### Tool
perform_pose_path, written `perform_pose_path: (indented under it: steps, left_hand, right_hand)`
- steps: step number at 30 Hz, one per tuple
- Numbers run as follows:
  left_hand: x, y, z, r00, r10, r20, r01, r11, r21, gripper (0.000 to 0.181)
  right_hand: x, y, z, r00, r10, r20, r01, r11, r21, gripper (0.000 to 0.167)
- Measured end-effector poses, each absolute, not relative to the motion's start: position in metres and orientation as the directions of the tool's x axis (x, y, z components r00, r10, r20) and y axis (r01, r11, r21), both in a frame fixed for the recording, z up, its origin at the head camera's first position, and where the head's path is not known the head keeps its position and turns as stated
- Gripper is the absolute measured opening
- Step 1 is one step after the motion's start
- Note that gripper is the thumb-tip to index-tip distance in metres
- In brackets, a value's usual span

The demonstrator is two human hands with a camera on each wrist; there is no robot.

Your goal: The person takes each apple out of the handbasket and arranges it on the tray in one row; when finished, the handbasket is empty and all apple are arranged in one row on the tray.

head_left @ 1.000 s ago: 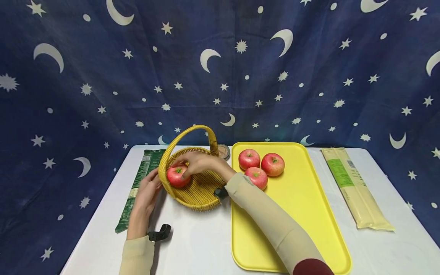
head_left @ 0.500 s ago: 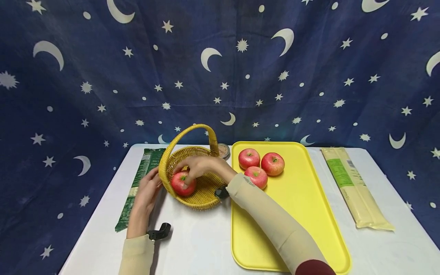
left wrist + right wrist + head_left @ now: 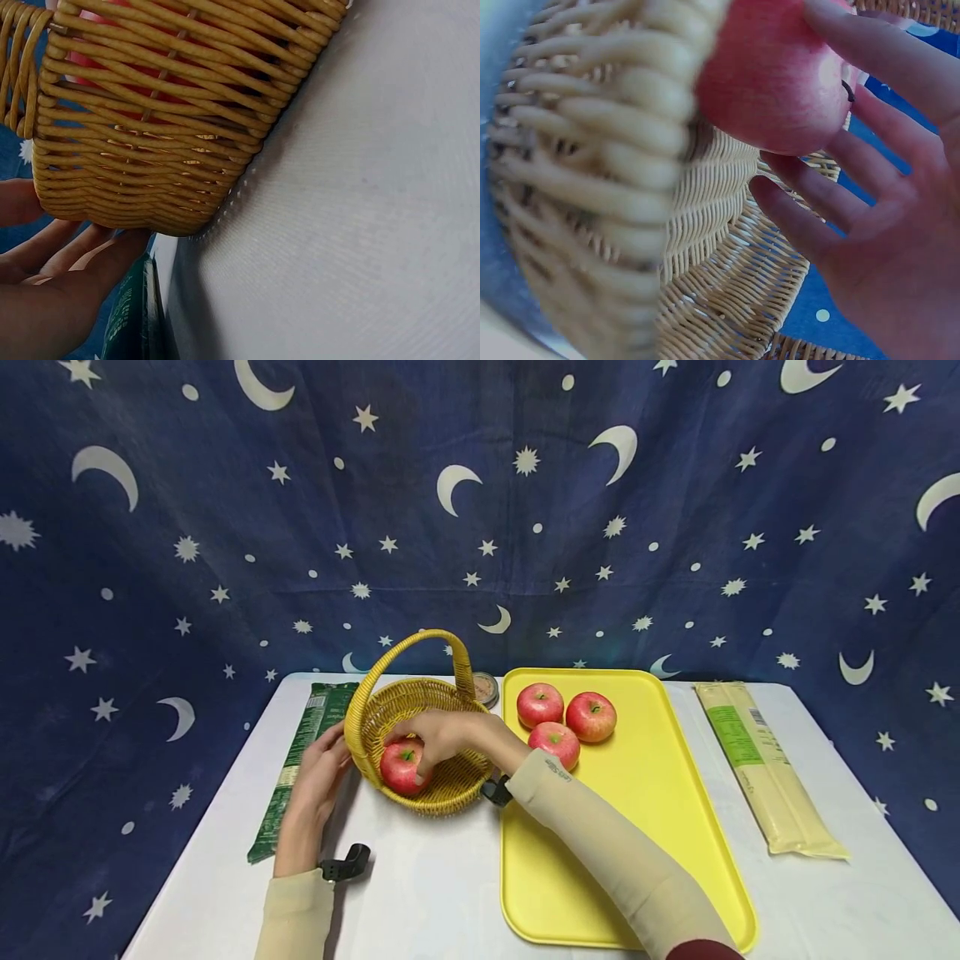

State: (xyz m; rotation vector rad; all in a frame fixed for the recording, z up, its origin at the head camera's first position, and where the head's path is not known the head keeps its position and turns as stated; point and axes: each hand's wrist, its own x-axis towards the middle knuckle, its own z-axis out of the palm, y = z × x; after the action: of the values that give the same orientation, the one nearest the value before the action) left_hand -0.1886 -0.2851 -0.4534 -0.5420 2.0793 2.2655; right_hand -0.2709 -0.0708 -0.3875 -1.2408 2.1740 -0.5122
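In the head view a yellow wicker basket [image 3: 450,789] with an arched handle stands on the white table, left of the middle. My right hand [image 3: 438,735] reaches into it and holds a red apple [image 3: 400,768] near the basket's left wall. The right wrist view shows the thumb and fingers on different sides of this apple [image 3: 780,82], its stem towards the palm. My left hand [image 3: 318,777] touches the basket's left outer side. In the left wrist view, fairly straight fingers of the left hand [image 3: 67,277] lie against the weave [image 3: 135,172].
Three red apples [image 3: 591,717] sit at the back of a yellow tray [image 3: 637,843], right of the basket. A green packet [image 3: 288,777] lies on the left, a cream and green packet [image 3: 768,768] on the right. Behind the basket is a small round tin [image 3: 486,689].
My right hand has moved the apple slightly right and towards the front inside the basket. The left hand has stayed at the basket's side.
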Motion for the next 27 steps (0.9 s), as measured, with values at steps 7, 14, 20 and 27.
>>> perform_pose_path:
  steps: [7,14,20,27]
  left_hand:
    - [-0.188,-0.286,-0.451,-0.938,-0.218,-0.271,-0.252,-0.111,0.961,0.053]
    - [-0.187,-0.285,-0.452,-0.936,-0.215,-0.278,-0.26,-0.108,0.96,0.054]
    - [-0.187,-0.286,-0.451,-0.939,-0.213,-0.271,-0.255,-0.101,0.962,0.053]
    - [-0.188,-0.285,-0.452,-0.938,-0.211,-0.275,-0.259,-0.098,0.961,0.054]
  right_hand:
    - [-0.261,-0.067,-0.391,-0.409,-0.861,-0.302,-0.651,0.507,-0.564,0.08]
    - [-0.258,-0.064,-0.403,-0.433,-0.869,-0.24,-0.667,0.487,-0.564,0.083]
    - [-0.255,-0.061,-0.408,-0.454,-0.874,-0.17,-0.692,0.467,-0.551,0.079]
    - [-0.255,-0.056,-0.415,-0.488,-0.867,-0.1,-0.685,0.452,-0.571,0.079]
